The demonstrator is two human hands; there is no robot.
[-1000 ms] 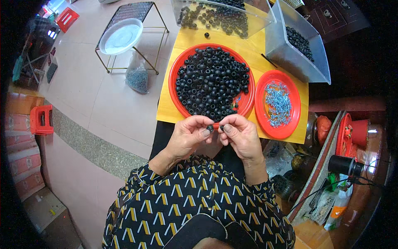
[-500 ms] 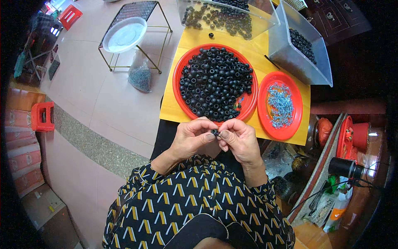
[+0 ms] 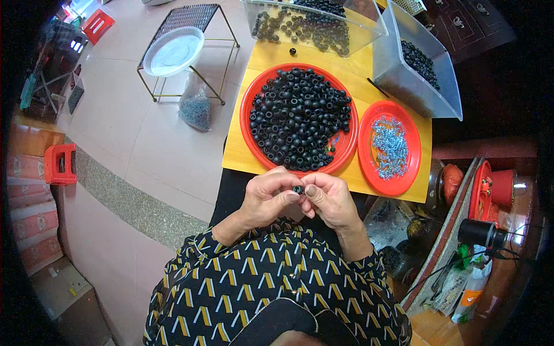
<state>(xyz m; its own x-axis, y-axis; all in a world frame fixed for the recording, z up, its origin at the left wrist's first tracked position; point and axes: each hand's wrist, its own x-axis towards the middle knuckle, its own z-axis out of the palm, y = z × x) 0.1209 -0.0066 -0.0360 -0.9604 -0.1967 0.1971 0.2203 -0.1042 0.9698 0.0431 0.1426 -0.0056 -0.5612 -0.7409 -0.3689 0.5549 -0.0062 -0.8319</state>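
Below the near edge of the yellow table (image 3: 254, 158), in the head view, the left hand (image 3: 266, 199) and right hand (image 3: 328, 200) meet over the lap, fingers closed together on one small black ring (image 3: 298, 189). Compared with the earlier head views, the hands sit in nearly the same place, and the ring remains pinched between both sets of fingertips; a reddish speck seen at the fingertips one second ago is no longer visible. Judgement: fitting work on this ring continues. Beyond the hands, the large red plate (image 3: 248, 109) holds many black rings; the small red plate (image 3: 411, 173) holds small blue-silver parts.
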